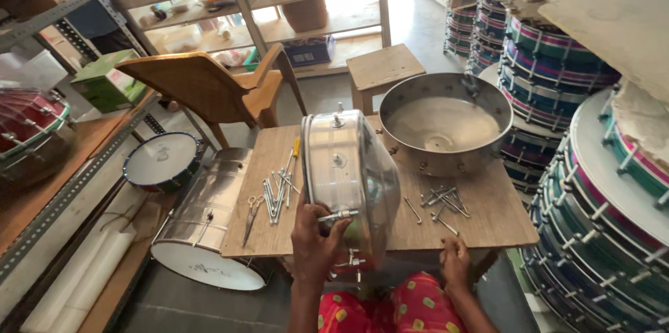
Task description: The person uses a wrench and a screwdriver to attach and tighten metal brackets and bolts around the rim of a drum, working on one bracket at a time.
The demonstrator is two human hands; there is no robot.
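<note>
A shiny metal drum shell [346, 178] stands on its edge on a low wooden table [488, 225], held upright. My left hand [315, 241] grips its near rim at a tension rod [338, 216]. At the table's front edge my right hand [454, 260] rests beside loose metal hooks [443, 204]; whether it holds one I cannot tell. Left of the drum lie several long rods [276, 193], a yellow-handled screwdriver [294, 153] and scissors [249, 218].
An empty metal bowl-shaped shell [446, 124] sits at the table's back. Stacks of coloured drums [599, 228] rise on the right. A steel drum [205, 225] lies on the floor at left, with a small drum [163, 160], a wooden chair [209, 89], a stool [383, 68] and shelves.
</note>
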